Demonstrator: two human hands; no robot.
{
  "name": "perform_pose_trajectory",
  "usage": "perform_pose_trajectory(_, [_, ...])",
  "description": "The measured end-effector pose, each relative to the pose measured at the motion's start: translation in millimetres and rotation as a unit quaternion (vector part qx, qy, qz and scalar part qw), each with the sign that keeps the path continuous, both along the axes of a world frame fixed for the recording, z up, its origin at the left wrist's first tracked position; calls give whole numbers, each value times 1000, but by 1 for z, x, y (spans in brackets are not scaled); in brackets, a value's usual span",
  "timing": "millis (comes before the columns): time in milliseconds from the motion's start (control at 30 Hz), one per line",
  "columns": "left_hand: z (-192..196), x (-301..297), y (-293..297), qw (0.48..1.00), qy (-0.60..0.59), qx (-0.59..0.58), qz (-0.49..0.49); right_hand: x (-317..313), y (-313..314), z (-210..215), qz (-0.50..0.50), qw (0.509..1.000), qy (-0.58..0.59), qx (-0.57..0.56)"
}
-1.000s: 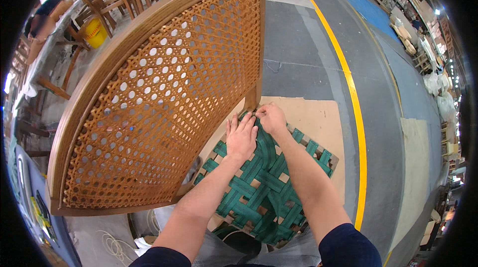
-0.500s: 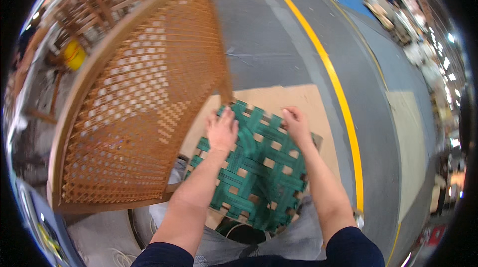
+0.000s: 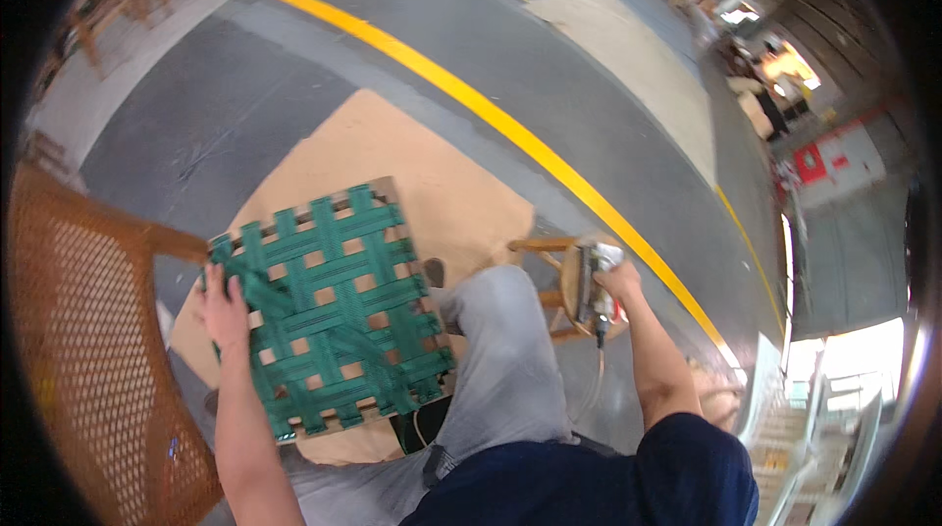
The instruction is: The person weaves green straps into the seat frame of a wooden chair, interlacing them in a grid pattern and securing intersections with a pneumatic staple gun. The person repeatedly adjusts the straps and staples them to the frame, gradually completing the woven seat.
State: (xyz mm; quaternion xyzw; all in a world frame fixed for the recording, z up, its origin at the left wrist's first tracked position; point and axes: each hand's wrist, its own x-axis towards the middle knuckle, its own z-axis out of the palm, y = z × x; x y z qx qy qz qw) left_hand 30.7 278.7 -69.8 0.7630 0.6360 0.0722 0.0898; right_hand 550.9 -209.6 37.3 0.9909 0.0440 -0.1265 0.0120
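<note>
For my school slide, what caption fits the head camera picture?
Left hand rests on a green webbed seat frame; right hand grips a tool on a stool.

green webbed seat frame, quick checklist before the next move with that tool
1. Left hand steadies the green webbed seat frame: ok, palm flat on its left edge.
2. Frame supported: ok, it rests on the person's lap.
3. Right hand grips the hand tool: ok, fingers around it above the wooden stool.
4. Tool's cord free: cannot tell, it hangs beside the leg.
5. Webbing ends fastened: cannot tell, too small to see.
6. Cane panel clear of the frame: not ok, its rail touches the frame's left corner.
</note>
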Motion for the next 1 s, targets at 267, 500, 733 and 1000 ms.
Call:
perform_pose_trajectory(267, [31,-7,-4,999,-30,-26,10,11,-20,-33,-34,999,-4,24])
perform_pose_trajectory(500, [37,-16,-12,999,-33,-13,26,-18,9,-3,-119,963,45,239])
perform_pose_trajectory(733, [29,-23,-15,997,-66,11,31,-67,167,93,156,810,121,553])
perform_pose_trajectory(1000, [26,-27,-12,993,-109,29,25,-290,466,100,341,746,444,360])
